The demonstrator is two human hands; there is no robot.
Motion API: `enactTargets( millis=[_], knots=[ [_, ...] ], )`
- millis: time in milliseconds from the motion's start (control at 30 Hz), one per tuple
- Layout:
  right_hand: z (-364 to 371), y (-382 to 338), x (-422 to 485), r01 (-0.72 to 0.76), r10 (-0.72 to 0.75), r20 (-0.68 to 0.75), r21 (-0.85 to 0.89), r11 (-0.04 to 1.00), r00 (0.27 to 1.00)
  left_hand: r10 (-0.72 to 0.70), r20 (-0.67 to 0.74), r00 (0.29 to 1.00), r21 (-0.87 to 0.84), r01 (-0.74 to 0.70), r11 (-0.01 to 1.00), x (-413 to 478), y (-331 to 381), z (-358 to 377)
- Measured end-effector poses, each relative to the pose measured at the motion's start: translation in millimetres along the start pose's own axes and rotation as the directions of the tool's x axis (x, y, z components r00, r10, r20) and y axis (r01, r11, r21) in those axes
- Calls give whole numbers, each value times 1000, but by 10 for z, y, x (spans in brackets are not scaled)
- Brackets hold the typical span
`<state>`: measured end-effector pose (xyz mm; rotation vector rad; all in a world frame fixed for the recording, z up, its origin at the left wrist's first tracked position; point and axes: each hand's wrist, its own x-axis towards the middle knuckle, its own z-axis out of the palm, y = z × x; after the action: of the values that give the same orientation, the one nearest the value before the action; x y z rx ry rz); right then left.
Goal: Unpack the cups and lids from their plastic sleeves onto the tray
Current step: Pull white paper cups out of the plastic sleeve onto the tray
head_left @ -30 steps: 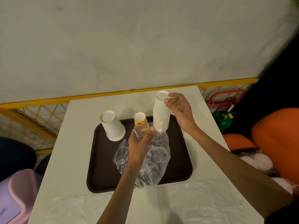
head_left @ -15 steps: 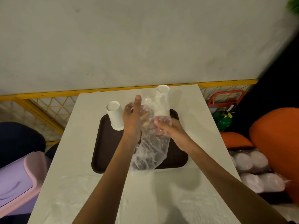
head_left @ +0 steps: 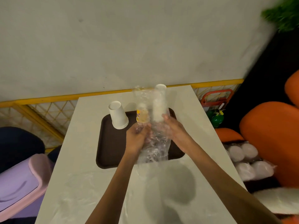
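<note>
Here, hands: the left hand (head_left: 137,138) and right hand (head_left: 175,131) both grip the crumpled clear plastic sleeve (head_left: 153,147) from either side, above the near half of the brown tray (head_left: 110,151).
Cups: a tall upturned white cup stack (head_left: 159,104) stands at the tray's far right with a yellow printed cup (head_left: 141,116) beside it, both partly seen through the film; another upturned white cup (head_left: 118,115) stands far left.
Lids: wrapped lids (head_left: 242,157) lie off the counter (head_left: 90,183), to the right.
Risk: the sleeve's raised end is near the tall stack, so a sweep of the film could topple it or knock over the yellow cup.
</note>
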<state>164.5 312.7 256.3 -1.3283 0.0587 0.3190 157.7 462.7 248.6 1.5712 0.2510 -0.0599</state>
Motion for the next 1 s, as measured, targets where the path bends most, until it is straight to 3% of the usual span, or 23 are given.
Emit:
enactTargets(
  millis=[67, 133, 333, 433, 633, 800, 900, 1000],
  knots=[
    [106, 168, -205, -10, 10, -5, -46, 999, 1000, 0, -77, 997, 3, 0, 1000, -30, 42, -40],
    [220, 295, -373, 3, -4, -55, -13, 1000, 998, 34, -67, 997, 6, -33, 999, -117, 102, -102],
    [417, 350, -490, 16, 12, -299, 89, 996, 954, -22, 241, 970, 61, 7, 998, -416, 86, -377],
    [444, 384, -519, -15, 73, -344, 169, 986, 936, -84, 310, 947, 164, 33, 986, -628, -101, -577],
    [597, 528, -618, -145, 185, -239, 174, 974, 953, 76, 200, 977, 182, -113, 977, -681, -361, -754],
    [827, 709, -747, -231, 240, -222, 66, 971, 945, 114, 17, 993, 290, -114, 950, -585, -294, -748],
    [840, 834, -735, -220, 238, -235, 101, 970, 942, 90, 50, 995, 303, -101, 948, -538, -241, -710],
    [802, 832, -674, -222, 276, -223, 237, 946, 935, 11, 131, 991, 166, -33, 986, -607, -175, -746]
  ],
)
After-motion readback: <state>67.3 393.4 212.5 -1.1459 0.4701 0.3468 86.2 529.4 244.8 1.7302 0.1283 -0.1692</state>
